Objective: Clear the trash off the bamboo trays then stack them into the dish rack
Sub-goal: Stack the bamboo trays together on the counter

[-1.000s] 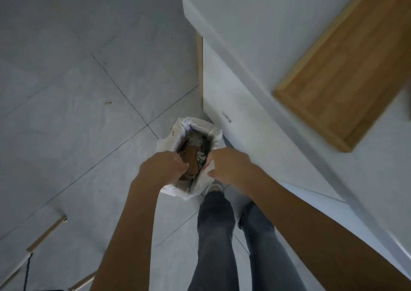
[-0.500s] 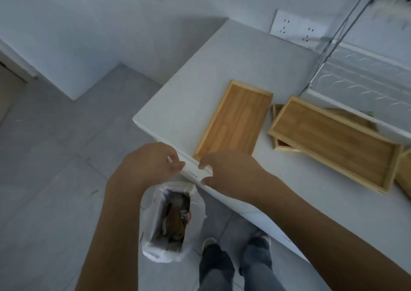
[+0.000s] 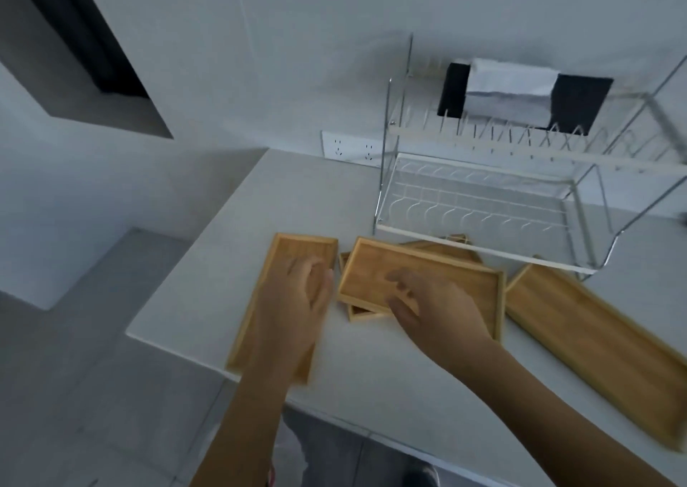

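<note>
Four bamboo trays lie on the white table in the lower middle of the frame, and none shows any trash. The left tray [image 3: 293, 263] runs lengthwise toward the table's near edge. The middle tray [image 3: 438, 282] sits on top of, and askew over, a lower tray [image 3: 442, 250] of which only corners and an edge show. A long tray [image 3: 594, 341] stretches toward the lower right corner. The wire dish rack [image 3: 479, 204] stands just behind them, right of centre, and both of its tiers hold no trays.

The left hand [image 3: 297, 300] hangs over the left tray with its fingers loosely spread and nothing held; motion blur hides whether it touches the wood. The right hand [image 3: 435, 312] reaches over the near edge of the middle tray, fingers curled and parted, and also holds nothing; contact cannot be told.

These trays look stiff, flat and light, with a thin raised rim and a smooth surface that could slip under a flat palm. The rim is probably the best hold: thumb on top or inside the lip, fingers beneath, on a long side near its middle so the tray stays level. The middle tray overhangs the one below, so its near edge is likely the easiest to get under. Going into the rack, stiff wood may knock against the wires, so a firm two-handed hold would suit the long tray.
</note>
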